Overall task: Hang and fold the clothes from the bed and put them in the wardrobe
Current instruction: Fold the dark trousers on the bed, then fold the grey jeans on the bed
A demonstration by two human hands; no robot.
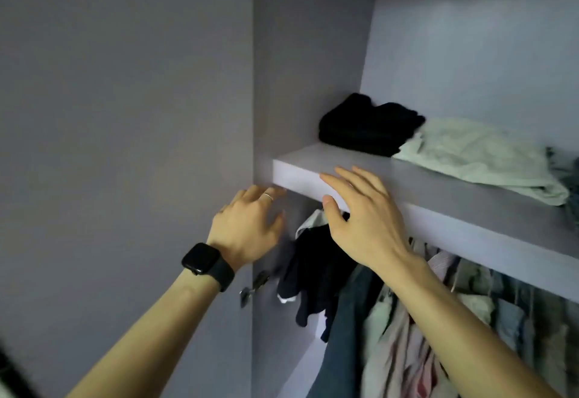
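Head view. An open wardrobe (307,53) with grey-lilac panels is seen from close up, in dim light. Its door (125,115) fills the left side of the view, and a metal hinge (250,288) is seen low at the door's inner edge. A thick shelf (454,225) runs from the left inner wall to the right border of the view.

On the shelf, a folded black pile (366,128) is set in the back left corner. A pale green garment (476,153), loosely folded, lies just right of the pile and touches it, reaching to the shelf's front edge. A greyish item (567,178) is cut off at the right border and cannot be identified.

Under the shelf, hanging clothes (438,319) are packed in a row; they are blurred, and the rail is hidden. A dark garment (316,272) hangs at the left end of the row, partly covered by the right wrist.

The left hand (247,228) is raised just below the shelf's left front corner, with fingers loosely spread and nothing held. A black watch (203,261) is worn on the wrist and a thin ring (268,196) on one finger. Contact with the wall or shelf cannot be told.

The right hand (360,219) is held flat with fingers straight and apart, across the shelf's front edge near its left end, the thumb below the edge. Nothing is gripped, and contact with the shelf cannot be told.
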